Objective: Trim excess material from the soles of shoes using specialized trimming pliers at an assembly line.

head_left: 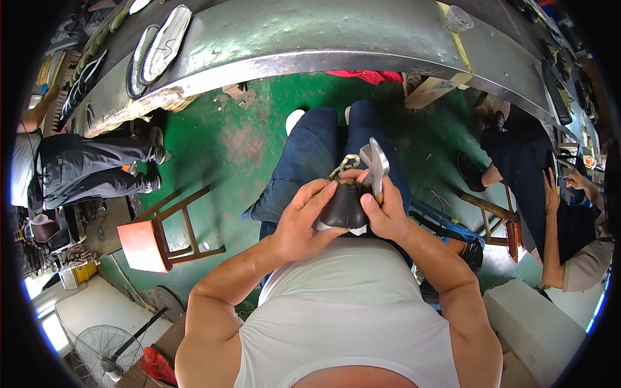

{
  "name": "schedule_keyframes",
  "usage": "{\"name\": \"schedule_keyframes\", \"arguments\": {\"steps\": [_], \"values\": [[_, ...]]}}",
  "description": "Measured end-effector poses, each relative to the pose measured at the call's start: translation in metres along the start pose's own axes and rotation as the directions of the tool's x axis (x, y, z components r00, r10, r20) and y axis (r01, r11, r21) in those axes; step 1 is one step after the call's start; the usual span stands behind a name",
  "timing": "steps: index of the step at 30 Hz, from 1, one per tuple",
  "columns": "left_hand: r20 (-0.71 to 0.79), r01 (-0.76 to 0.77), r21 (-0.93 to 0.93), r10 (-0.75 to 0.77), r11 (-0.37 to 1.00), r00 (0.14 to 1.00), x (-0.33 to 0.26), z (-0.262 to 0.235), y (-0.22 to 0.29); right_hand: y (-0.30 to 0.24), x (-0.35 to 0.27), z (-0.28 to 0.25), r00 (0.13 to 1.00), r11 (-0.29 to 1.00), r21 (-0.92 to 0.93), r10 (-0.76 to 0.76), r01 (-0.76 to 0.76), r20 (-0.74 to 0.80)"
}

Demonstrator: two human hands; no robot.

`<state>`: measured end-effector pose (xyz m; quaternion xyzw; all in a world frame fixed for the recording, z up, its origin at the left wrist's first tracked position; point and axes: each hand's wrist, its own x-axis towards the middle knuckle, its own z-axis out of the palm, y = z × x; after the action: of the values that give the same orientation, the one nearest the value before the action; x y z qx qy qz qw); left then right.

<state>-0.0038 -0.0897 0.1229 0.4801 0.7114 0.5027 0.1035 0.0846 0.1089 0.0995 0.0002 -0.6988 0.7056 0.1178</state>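
Observation:
Above my lap a dark, rounded shoe [343,208], seen end on, is held between my two hands. My left hand [299,218] is closed round its left side, the thumb along the lower edge. A twisted pale cord [345,165] loops up from its far end, and a bit of white material shows at its near edge. In my right hand [388,216] is a hammer [376,163] with a shiny metal head pointing up and away from me. The fingers of that hand also rest against the shoe's right side; its far fingertips are partly hidden.
A long metal-topped workbench [310,39] runs across ahead, with pale shoe soles [166,44] at its left and a clear cup [458,19] at its right. Wooden stools [143,247] stand either side. Co-workers are at left and right. A fan [107,349] stands at lower left.

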Motion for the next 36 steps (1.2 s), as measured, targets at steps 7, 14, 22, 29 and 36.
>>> {"name": "schedule_keyframes", "arguments": {"steps": [7, 14, 22, 29, 36], "values": [[-0.082, 0.040, 0.097, -0.032, 0.994, 0.996, -0.013, 0.014, 0.002, 0.002, 0.004, 0.007, 0.999, 0.999, 0.025, 0.030, -0.031, 0.024], [-0.104, 0.222, 0.045, -0.217, 0.974, 0.971, -0.005, 0.040, -0.024, 0.007, 0.029, -0.007, 0.975, 0.966, -0.157, 0.188, -0.206, -0.119], [-0.058, 0.484, -0.010, -0.484, 0.875, 0.873, 0.023, 0.048, -0.070, 0.046, 0.017, -0.024, 0.821, 0.756, -0.335, 0.460, -0.562, -0.339], [0.335, 0.754, -0.208, -0.679, 0.623, 0.654, 0.016, 0.033, -0.083, 0.074, -0.014, -0.043, 0.785, 0.708, -0.340, 0.571, -0.620, -0.241], [0.637, 0.742, -0.652, -0.419, 0.156, 0.647, 0.012, 0.033, -0.089, 0.031, -0.045, -0.079, 0.711, 0.701, -0.122, 0.689, -0.703, -0.138]]}}
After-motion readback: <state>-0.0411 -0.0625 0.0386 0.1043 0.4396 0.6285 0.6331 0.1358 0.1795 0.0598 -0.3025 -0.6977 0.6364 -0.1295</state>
